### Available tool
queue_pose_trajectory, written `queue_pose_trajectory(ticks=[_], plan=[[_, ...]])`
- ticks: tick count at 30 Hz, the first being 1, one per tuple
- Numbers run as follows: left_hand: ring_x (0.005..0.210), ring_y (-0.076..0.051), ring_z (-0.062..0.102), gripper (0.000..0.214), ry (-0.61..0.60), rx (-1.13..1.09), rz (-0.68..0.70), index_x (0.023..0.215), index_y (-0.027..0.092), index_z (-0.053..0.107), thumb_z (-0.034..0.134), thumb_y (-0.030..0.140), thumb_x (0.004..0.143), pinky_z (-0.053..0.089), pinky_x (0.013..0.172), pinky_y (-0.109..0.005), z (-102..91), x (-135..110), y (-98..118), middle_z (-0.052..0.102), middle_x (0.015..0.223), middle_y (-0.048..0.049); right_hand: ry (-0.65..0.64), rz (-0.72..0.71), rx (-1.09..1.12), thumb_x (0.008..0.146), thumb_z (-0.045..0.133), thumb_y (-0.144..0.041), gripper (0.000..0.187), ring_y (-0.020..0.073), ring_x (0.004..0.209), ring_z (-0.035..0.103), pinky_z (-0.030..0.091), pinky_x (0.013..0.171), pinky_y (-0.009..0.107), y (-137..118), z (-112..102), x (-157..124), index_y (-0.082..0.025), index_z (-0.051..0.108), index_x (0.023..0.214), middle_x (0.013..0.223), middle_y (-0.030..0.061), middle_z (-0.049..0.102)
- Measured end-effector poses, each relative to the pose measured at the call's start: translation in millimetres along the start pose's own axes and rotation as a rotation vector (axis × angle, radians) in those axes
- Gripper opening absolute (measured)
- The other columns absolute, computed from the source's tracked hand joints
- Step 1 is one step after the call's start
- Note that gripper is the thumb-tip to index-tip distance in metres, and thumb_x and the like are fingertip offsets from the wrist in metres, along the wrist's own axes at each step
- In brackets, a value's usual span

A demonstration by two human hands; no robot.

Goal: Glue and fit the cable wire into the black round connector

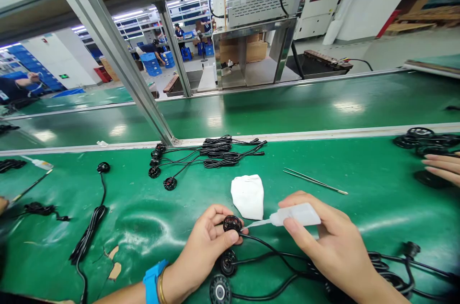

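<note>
Green matting covers the table (143,227) in the head view. Left hand (204,246), grip clenched, pinches a small black motor (233,223) near the front edge. Right hand (334,242) grasps a white squeeze bottle (298,215), nozzle tip touching the motor. Judged progress: two wired motors (224,275) wait just below; a bundled group (161,167) lies farther back. White cloth (247,196) and tweezers (314,181) lie nearby; another person's fingers (442,167) enter at right

Left hand (206,242): fingers curled, thumb and fingertips pinching, wrist banded, forearm entering from bottom.
Right hand (332,242): palm down, fingers wrapped, thumb on top.
</note>
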State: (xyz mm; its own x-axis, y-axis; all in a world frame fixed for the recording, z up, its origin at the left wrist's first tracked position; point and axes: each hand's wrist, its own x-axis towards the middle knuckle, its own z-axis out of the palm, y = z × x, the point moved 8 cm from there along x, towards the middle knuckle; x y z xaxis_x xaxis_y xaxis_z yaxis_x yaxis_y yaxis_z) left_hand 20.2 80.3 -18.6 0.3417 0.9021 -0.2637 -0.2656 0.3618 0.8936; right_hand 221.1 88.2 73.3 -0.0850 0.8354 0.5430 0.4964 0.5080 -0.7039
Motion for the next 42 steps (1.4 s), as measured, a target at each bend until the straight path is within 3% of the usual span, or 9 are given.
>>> queue_pose_trajectory(ticks=[10, 16, 19, 22, 26, 30, 34, 38, 42], plan=[[0.101, -0.025, 0.072, 0.029, 0.006, 0.009, -0.007, 0.102, 0.02, 0.055, 0.077, 0.027, 0.084, 0.052, 0.086, -0.033, 0.7, -0.8, 1.1, 0.069, 0.103, -0.0063, 0.009, -0.078, 0.017, 0.087, 0.064, -0.027, 0.004, 0.0178, 0.067, 0.065, 0.052, 0.058, 0.027, -9.3, -0.1, -2.9, -0.023, 0.065, 0.088, 0.078, 0.0024, 0.069], [0.101, -0.025, 0.071, 0.03, -0.002, 0.027, -0.025, 0.103, 0.02, 0.055, 0.077, 0.029, 0.084, 0.053, 0.084, -0.034, 0.1, -0.9, -0.7, 0.068, 0.104, -0.0065, 0.12, 0.346, -0.08, 0.083, 0.066, -0.05, 0.025, 0.0195, 0.061, 0.065, 0.054, 0.055, 0.029, 38.0, -23.5, -4.6, -0.026, 0.07, 0.087, 0.077, 0.0028, 0.071], [0.1, -0.025, 0.071, 0.031, 0.004, 0.039, -0.03, 0.102, 0.02, 0.055, 0.077, 0.031, 0.084, 0.053, 0.083, -0.033, -0.5, -1.3, -0.5, 0.068, 0.103, -0.0061, 0.076, 0.509, 0.01, 0.079, 0.069, -0.057, 0.037, 0.0202, 0.065, 0.068, 0.055, 0.056, 0.029, 66.3, -20.6, -2.7, -0.025, 0.072, 0.096, 0.085, 0.0043, 0.074], [0.1, -0.024, 0.071, 0.032, 0.0, 0.044, -0.031, 0.101, 0.02, 0.055, 0.079, 0.032, 0.082, 0.053, 0.082, -0.032, 0.2, -1.4, 0.1, 0.068, 0.101, -0.006, -0.024, 0.559, 0.061, 0.076, 0.069, -0.058, 0.046, 0.0233, 0.081, 0.071, 0.057, 0.069, 0.033, 83.7, -7.7, -1.2, -0.023, 0.072, 0.104, 0.103, 0.0067, 0.075], [0.097, -0.023, 0.07, 0.033, -0.013, 0.044, -0.024, 0.1, 0.019, 0.056, 0.079, 0.032, 0.082, 0.054, 0.081, -0.032, 1.8, -0.8, 1.0, 0.069, 0.099, -0.007, -0.214, 0.5, -0.11, 0.082, 0.063, -0.052, 0.039, 0.0254, 0.088, 0.071, 0.056, 0.076, 0.037, 89.0, 11.7, -2.9, -0.024, 0.072, 0.107, 0.104, 0.0055, 0.075], [0.094, -0.02, 0.069, 0.032, -0.026, 0.038, -0.015, 0.1, 0.019, 0.056, 0.079, 0.031, 0.082, 0.053, 0.081, -0.032, 1.7, -1.0, 0.6, 0.07, 0.1, -0.0079, -0.301, 0.394, -0.35, 0.087, 0.059, -0.045, 0.03, 0.0266, 0.091, 0.07, 0.055, 0.078, 0.04, 89.0, 22.5, -5.8, -0.026, 0.072, 0.106, 0.104, 0.0044, 0.075], [0.095, -0.022, 0.07, 0.033, -0.029, 0.031, -0.026, 0.099, 0.019, 0.057, 0.081, 0.032, 0.08, 0.053, 0.08, -0.032, 0.7, -1.9, -2.4, 0.07, 0.098, -0.0068, -0.283, 0.23, -0.487, 0.092, 0.054, -0.044, 0.03, 0.0263, 0.093, 0.067, 0.055, 0.078, 0.039, 88.8, 29.1, -6.6, -0.024, 0.074, 0.104, 0.1, 0.0072, 0.071], [0.095, -0.022, 0.069, 0.034, -0.028, 0.04, -0.028, 0.099, 0.019, 0.057, 0.082, 0.033, 0.079, 0.053, 0.079, -0.033, 1.0, -1.6, -3.5, 0.07, 0.098, -0.0071, -0.234, 0.174, -0.506, 0.095, 0.051, -0.046, 0.037, 0.0284, 0.098, 0.065, 0.054, 0.08, 0.042, 86.0, 26.6, -5.2, -0.021, 0.073, 0.111, 0.102, 0.0099, 0.069], [0.096, -0.023, 0.07, 0.034, -0.022, 0.033, -0.018, 0.1, 0.019, 0.057, 0.081, 0.033, 0.08, 0.053, 0.08, -0.033, 0.2, -0.2, -3.5, 0.07, 0.099, -0.0078, -0.089, -0.036, -0.357, 0.098, 0.053, -0.038, 0.024, 0.0254, 0.101, 0.063, 0.052, 0.083, 0.039, 38.8, 18.4, -1.4, -0.022, 0.067, 0.109, 0.104, 0.008, 0.067]])
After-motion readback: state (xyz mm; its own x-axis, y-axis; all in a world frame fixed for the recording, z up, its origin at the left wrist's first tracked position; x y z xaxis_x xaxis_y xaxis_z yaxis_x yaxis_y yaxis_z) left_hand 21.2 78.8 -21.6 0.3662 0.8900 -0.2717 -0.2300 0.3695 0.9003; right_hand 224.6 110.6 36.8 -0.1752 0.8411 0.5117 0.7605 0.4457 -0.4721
